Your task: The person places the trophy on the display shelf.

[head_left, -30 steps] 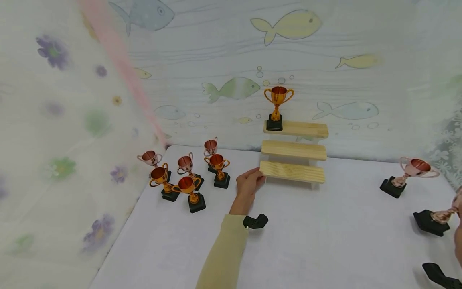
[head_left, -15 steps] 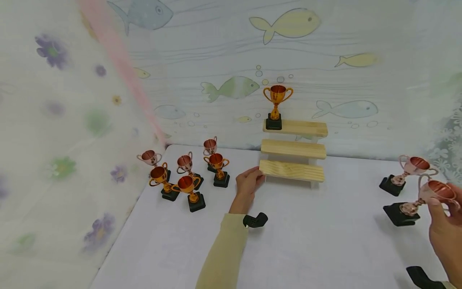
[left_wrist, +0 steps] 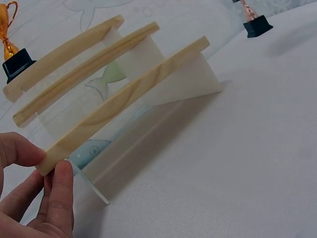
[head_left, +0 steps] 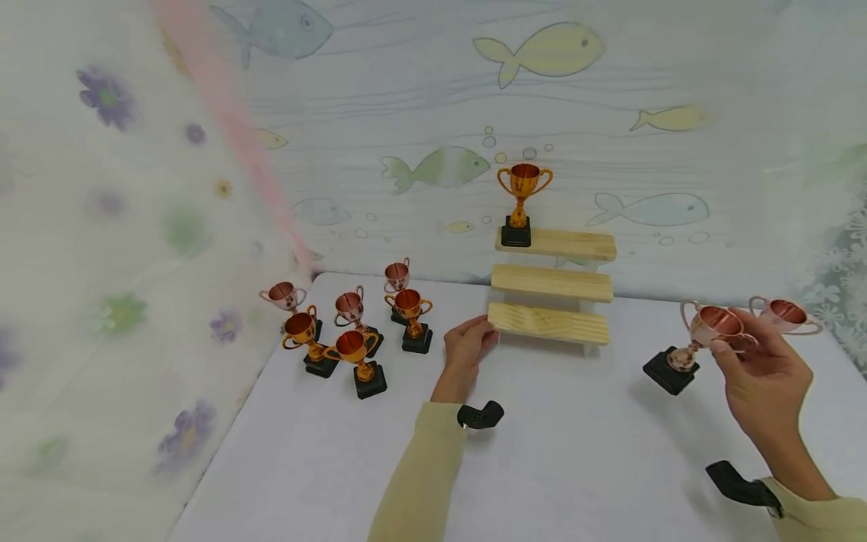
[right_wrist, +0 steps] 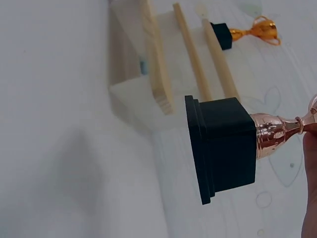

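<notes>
Between the left hand (head_left: 466, 350) and the held trophy (head_left: 680, 359), the surface (head_left: 576, 436) gave free passage to the rack (head_left: 550, 283) by its back edge; six trophies (head_left: 351, 347) blocked the back left corner.

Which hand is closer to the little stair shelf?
Left. The left hand touches the wooden shelf, pinching its lowest board at the left end; the right hand is apart from it, off to the right, holding a pinkish trophy.
</notes>
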`<act>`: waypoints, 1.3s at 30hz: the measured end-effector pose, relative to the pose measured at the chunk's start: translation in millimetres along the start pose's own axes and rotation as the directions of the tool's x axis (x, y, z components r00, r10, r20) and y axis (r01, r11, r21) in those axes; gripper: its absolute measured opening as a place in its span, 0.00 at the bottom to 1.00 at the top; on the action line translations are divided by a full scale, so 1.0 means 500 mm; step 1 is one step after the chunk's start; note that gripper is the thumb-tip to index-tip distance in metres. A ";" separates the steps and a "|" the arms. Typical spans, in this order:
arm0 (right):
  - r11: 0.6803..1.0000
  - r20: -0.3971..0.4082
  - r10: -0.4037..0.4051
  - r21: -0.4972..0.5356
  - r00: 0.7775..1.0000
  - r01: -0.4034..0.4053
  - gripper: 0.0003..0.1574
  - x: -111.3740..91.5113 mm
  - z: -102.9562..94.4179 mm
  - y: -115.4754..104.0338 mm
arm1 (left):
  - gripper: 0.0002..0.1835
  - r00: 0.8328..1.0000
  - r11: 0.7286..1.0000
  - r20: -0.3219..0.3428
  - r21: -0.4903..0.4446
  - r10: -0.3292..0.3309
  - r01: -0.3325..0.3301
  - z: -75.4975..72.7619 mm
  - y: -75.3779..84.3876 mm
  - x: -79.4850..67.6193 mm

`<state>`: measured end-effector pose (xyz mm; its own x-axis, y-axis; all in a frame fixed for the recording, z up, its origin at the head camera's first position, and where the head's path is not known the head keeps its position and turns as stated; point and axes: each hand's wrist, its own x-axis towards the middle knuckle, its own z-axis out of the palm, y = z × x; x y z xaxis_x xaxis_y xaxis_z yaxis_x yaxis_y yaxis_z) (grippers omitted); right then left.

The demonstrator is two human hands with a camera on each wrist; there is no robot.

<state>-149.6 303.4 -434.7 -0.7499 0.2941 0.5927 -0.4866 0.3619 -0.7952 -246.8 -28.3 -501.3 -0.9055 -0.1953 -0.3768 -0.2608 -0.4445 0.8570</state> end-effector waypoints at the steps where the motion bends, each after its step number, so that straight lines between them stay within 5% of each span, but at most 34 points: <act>1: 1.000 0.009 0.021 -0.017 1.000 -0.021 0.30 0.003 0.008 -0.001 | 0.16 1.000 1.000 0.000 0.001 -0.002 0.002 0.000 0.000 0.000; 9: 0.997 0.126 0.081 -0.012 0.989 -0.080 0.31 0.035 0.060 0.000 | 0.16 1.000 1.000 0.001 0.012 -0.003 0.003 -0.002 -0.002 0.000; 16: 0.997 0.249 0.016 -0.074 0.968 0.002 0.31 0.094 0.087 -0.021 | 0.16 1.000 1.000 0.012 0.015 0.008 -0.008 -0.003 -0.003 -0.002; 20: 1.000 0.304 0.006 -0.016 0.953 -0.002 0.29 0.143 0.105 -0.030 | 0.16 1.000 1.000 0.014 0.024 0.012 -0.012 -0.003 -0.003 -0.001; 24: 0.986 0.352 -0.007 0.160 0.936 -0.053 0.28 0.198 0.130 -0.036 | 0.16 1.000 1.000 0.010 0.026 0.004 -0.004 -0.003 -0.001 -0.002; 27: 0.965 0.389 -0.027 0.250 0.921 -0.077 0.28 0.238 0.155 -0.042 | 0.16 1.000 1.000 0.009 0.030 0.006 -0.006 -0.004 0.000 -0.003; 33: 0.970 0.474 -0.011 0.217 0.881 -0.105 0.28 0.301 0.205 -0.049 | 0.16 1.000 0.999 0.008 0.028 0.019 -0.020 -0.004 -0.002 0.000; 39: 0.943 0.557 0.024 0.263 0.830 -0.204 0.31 0.337 0.249 -0.039 | 0.16 1.000 0.999 -0.002 0.024 0.027 -0.027 -0.001 -0.004 0.000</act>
<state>-322.3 236.0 -335.3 -0.8839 -0.2397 0.4015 -0.4240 0.0484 -0.9044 -246.2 -27.8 -503.0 -0.9114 -0.2090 -0.3546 -0.2445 -0.4182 0.8748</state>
